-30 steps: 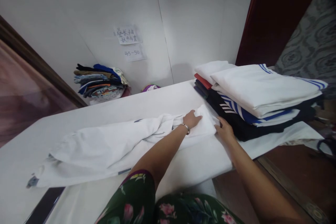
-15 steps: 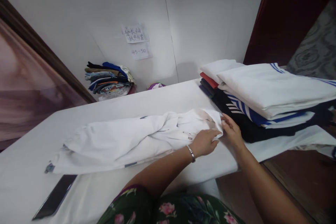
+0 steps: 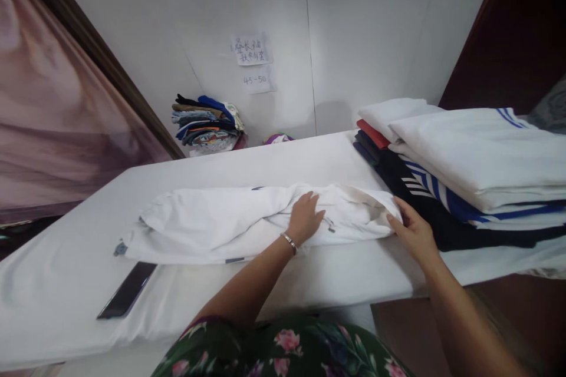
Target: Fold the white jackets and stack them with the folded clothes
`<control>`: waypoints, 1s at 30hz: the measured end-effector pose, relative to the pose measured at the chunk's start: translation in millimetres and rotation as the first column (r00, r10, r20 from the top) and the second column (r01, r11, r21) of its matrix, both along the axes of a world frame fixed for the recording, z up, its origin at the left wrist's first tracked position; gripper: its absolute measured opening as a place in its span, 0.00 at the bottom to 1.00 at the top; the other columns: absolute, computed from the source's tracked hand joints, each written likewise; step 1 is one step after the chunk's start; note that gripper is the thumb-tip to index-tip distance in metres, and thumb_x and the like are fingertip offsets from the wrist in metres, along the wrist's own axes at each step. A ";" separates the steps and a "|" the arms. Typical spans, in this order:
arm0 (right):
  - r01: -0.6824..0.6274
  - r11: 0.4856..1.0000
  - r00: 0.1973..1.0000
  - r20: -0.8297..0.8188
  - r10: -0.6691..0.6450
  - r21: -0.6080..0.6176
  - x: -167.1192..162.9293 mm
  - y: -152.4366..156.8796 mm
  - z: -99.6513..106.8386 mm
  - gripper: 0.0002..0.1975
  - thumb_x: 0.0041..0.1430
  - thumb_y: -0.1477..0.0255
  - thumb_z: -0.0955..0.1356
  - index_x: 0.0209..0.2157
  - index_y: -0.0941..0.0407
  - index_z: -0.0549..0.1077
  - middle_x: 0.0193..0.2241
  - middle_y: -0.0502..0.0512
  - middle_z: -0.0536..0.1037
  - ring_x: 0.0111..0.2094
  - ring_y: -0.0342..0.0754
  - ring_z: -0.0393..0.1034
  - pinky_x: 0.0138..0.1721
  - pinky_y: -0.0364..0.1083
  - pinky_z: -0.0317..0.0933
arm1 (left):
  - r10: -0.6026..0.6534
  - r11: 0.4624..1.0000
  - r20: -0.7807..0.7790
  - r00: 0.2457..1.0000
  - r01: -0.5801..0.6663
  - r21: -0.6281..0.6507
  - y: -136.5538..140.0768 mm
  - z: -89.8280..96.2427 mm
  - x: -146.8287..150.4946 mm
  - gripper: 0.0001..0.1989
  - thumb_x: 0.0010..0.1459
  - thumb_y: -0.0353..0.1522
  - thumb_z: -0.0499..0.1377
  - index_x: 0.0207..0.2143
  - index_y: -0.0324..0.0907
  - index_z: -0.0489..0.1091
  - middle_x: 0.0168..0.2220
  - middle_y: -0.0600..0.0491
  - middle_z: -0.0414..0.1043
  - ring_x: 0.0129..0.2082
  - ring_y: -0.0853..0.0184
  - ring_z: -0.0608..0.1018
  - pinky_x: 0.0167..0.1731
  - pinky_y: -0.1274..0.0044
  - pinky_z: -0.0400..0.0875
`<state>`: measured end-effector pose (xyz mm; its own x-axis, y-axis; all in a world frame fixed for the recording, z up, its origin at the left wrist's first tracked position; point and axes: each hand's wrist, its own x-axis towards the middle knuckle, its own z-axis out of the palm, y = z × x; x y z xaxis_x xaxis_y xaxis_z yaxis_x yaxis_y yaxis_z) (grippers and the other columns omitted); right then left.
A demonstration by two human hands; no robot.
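Observation:
A long white garment (image 3: 221,218) lies folded lengthwise across the table, wrinkled toward its right half, with small dark patches along its edges. A small dark metal-looking piece shows on it near its right half. My left hand (image 3: 305,218), with a silver bracelet at the wrist, rests on the garment's middle, fingers stretched out and slightly apart. At the garment's right end, my right hand (image 3: 413,232) pinches the edge of the cloth between thumb and fingers. That end gapes a little, showing a beige-grey inside.
A white-covered table (image 3: 177,300) carries a dark phone (image 3: 128,290) at front left. On the right stands a stack of folded clothes (image 3: 477,159). Another clothes pile (image 3: 207,123) sits beyond the far edge. A pink curtain (image 3: 66,112) hangs at left; handwritten papers (image 3: 252,50) are on the wall.
My left hand has moved left from the garment's right end to its middle, and its fingers have spread. My right hand stays at the end. The view has shifted, moving the scene rightward.

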<state>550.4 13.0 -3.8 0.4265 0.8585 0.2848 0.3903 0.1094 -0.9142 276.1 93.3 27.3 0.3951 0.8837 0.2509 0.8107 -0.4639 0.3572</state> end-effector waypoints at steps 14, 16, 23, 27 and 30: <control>0.046 0.995 0.999 0.004 -0.047 0.085 -12.4 -17.6 0.0 0.26 0.54 0.58 0.69 0.52 0.56 0.73 0.49 0.59 0.75 0.49 0.55 0.69 0.54 0.55 0.61 | 0.072 0.987 -0.070 0.995 -0.081 -0.136 6.4 -0.8 -9.9 0.23 0.63 0.39 0.52 0.57 0.38 0.61 0.63 0.41 0.60 0.64 0.55 0.59 0.60 0.63 0.54; 0.050 0.995 0.998 0.023 -0.052 0.092 -11.8 -20.6 0.0 0.26 0.55 0.58 0.69 0.52 0.56 0.73 0.47 0.58 0.76 0.46 0.53 0.70 0.50 0.52 0.63 | 0.071 0.994 -0.056 0.996 -0.075 -0.085 4.6 1.4 -10.3 0.23 0.62 0.37 0.54 0.58 0.39 0.60 0.64 0.41 0.57 0.64 0.55 0.59 0.60 0.63 0.53; 0.053 0.992 0.990 0.125 -0.068 0.118 -16.8 -27.3 6.1 0.22 0.56 0.60 0.67 0.50 0.54 0.75 0.36 0.53 0.73 0.30 0.46 0.64 0.30 0.45 0.61 | 0.067 0.988 -0.196 0.978 -0.093 -0.127 18.1 -12.5 -11.3 0.28 0.58 0.40 0.58 0.58 0.40 0.59 0.62 0.41 0.60 0.61 0.53 0.62 0.57 0.60 0.56; 0.078 0.990 0.994 0.062 -0.086 0.120 -20.6 -28.7 6.8 0.21 0.55 0.61 0.67 0.48 0.54 0.76 0.34 0.52 0.71 0.27 0.44 0.61 0.29 0.44 0.59 | 0.042 0.987 -0.227 0.973 -0.076 -0.143 22.5 -9.6 -12.7 0.23 0.58 0.41 0.58 0.54 0.41 0.64 0.58 0.43 0.65 0.58 0.53 0.65 0.56 0.60 0.57; 0.128 0.986 0.990 -0.078 -0.120 0.108 -21.4 -31.1 8.5 0.20 0.53 0.60 0.68 0.46 0.55 0.76 0.36 0.53 0.73 0.27 0.43 0.62 0.28 0.44 0.60 | 0.048 0.992 -0.139 0.989 -0.064 -0.113 14.8 0.2 -12.7 0.19 0.59 0.39 0.57 0.51 0.41 0.67 0.59 0.43 0.65 0.59 0.53 0.64 0.57 0.60 0.57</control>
